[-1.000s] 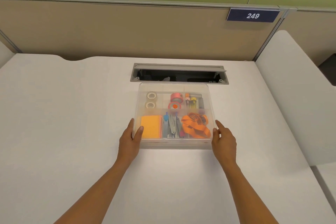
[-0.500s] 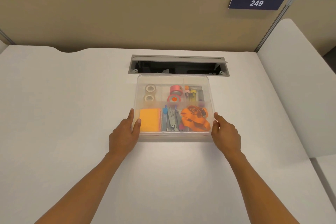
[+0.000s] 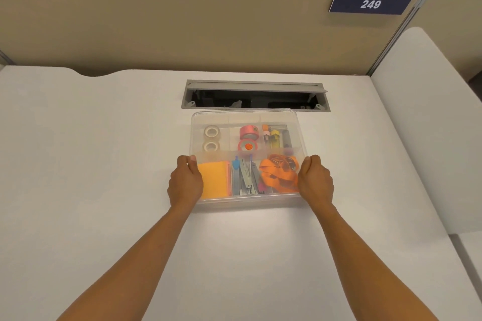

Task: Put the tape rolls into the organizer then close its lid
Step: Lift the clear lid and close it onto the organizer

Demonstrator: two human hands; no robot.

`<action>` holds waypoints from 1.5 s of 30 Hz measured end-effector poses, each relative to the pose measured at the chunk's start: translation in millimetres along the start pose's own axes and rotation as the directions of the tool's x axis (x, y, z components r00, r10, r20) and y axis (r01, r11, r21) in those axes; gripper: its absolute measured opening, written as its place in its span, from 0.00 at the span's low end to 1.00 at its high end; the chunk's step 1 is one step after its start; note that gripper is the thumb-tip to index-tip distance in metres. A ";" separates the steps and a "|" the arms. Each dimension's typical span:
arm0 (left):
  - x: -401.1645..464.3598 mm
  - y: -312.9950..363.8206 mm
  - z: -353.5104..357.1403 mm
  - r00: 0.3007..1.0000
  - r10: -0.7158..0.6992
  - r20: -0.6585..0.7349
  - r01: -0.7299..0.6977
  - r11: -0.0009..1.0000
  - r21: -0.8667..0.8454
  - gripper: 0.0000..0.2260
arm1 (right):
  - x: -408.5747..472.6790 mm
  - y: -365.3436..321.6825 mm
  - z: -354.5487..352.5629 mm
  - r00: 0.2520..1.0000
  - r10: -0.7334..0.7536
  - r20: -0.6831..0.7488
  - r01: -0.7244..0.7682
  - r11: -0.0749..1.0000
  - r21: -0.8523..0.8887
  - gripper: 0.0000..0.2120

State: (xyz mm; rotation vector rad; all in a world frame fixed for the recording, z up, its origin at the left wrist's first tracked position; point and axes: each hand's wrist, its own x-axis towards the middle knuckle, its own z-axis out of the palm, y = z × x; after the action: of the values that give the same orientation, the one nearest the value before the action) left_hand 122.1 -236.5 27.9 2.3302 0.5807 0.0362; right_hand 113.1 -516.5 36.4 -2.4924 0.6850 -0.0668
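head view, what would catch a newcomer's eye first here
The clear organizer at the middle of the white desk draws the eye, with the left hand and right hand gripping its sides. Inside, the orange pad and orange strap stand out at the front, with pink tape rolls and white tape rolls behind. On the partition, a blue sign reads 249.

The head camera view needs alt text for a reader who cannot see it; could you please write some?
Two bare hands, left hand and right hand, grip the sides of a clear plastic organizer on a white desk. Inside it lie two white tape rolls, two pink tape rolls and other stationery.
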 end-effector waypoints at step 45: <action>121.0 51.6 24.8 0.904 0.419 0.088 -0.425 0.856 0.293 0.25 | 113.0 -30.7 30.3 0.930 -0.354 0.099 0.362 0.928 -0.091 0.36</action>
State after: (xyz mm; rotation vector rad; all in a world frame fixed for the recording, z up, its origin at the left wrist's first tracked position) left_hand 256.0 -234.8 27.0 2.7193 0.0483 0.1347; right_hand 231.0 -534.3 16.2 -2.6802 0.1956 -0.0639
